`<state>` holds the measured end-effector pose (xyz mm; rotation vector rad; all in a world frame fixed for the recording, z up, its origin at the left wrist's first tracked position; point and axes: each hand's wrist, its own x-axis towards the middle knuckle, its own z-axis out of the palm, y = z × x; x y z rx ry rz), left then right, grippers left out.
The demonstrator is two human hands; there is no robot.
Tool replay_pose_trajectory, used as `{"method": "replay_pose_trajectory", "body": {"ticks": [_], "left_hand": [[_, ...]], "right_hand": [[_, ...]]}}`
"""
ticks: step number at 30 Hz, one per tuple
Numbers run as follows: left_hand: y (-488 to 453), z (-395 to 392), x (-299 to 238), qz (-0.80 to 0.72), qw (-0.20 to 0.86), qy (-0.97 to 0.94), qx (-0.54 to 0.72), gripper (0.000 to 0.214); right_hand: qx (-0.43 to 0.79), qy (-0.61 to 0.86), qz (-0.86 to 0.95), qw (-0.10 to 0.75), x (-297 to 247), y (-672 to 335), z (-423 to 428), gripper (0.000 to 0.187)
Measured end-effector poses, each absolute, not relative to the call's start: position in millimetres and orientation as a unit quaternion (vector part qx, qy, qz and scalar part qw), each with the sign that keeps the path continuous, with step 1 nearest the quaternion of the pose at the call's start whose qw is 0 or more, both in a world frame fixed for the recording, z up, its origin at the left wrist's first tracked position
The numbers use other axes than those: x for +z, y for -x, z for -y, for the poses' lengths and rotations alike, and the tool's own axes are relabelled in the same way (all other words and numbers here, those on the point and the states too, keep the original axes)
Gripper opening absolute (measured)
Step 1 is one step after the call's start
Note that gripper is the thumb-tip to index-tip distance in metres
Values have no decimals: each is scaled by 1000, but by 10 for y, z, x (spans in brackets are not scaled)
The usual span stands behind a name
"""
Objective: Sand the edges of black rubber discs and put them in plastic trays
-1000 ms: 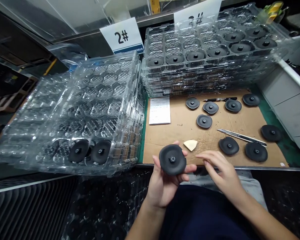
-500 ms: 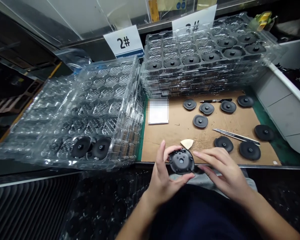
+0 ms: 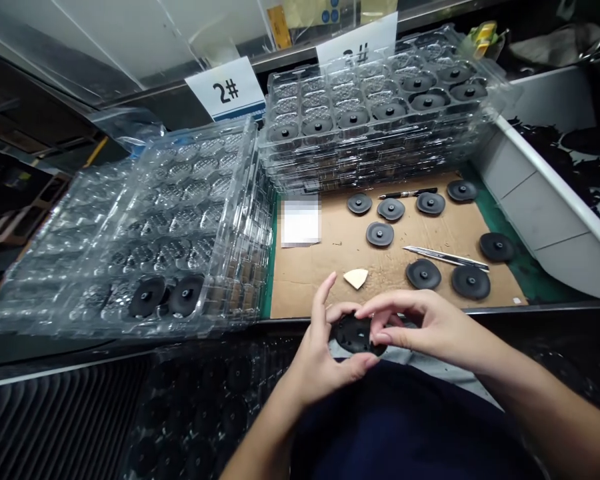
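Note:
A round black plastic cover point(image 3: 349, 333), its studded inner face turned up, sits at the front edge of the bench between my hands. My left hand point(image 3: 320, 353) grips its rim between thumb and fingers, with the index finger raised. Over the right side of the cover, the fingers and thumb of my right hand point(image 3: 425, 327) are bent together onto it, partly hiding it. Just beyond lies a cream foam wedge point(image 3: 356, 277). Several similar black covers point(image 3: 423, 274) rest on the cardboard point(image 3: 320, 287), near a craft knife point(image 3: 447, 257) and a pen point(image 3: 407, 193).
Clear plastic trays point(image 3: 180, 180) are stacked at left, with two covers in the top one. Another tray stack point(image 3: 360, 137) stands behind, holding several covers. A white paper point(image 3: 301, 223) lies on the cardboard. A white bin wall point(image 3: 545, 193) bounds the right side.
My right hand has moved left onto the cover and bent its fingers against it. The cover has tilted flatter in my left hand. The camera view has shifted somewhat.

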<state>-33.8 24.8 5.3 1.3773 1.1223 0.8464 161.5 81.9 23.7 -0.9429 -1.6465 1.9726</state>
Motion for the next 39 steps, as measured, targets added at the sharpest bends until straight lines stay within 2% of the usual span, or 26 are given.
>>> {"method": "replay_pose_trajectory", "body": {"ticks": [8,13,18,24,34,39], "left_hand": [[195,-278,98,-405,690,-495,340,107],[164,-284,82,-401,700,-498,319,111],[173,-274,55,-446,530,-618,372,107],[195,-269,51,-470,308,-700,441,109],[262,-256,84,-462,96,-790,392,105],[257,-282,158,-458,-5,-817,351,96]], "right_hand": [[810,257,490,197,249,-1717,-833,26],[829,263,451,200,221,-1761,-763,9],[770,344,468,264,175,-1806,-662,9],[603,444,586,309,225,-1819,-582,13],[542,466,632,298,294,-1706,-493,17],[505,459,665,303,312,-1645,-506,17]]}}
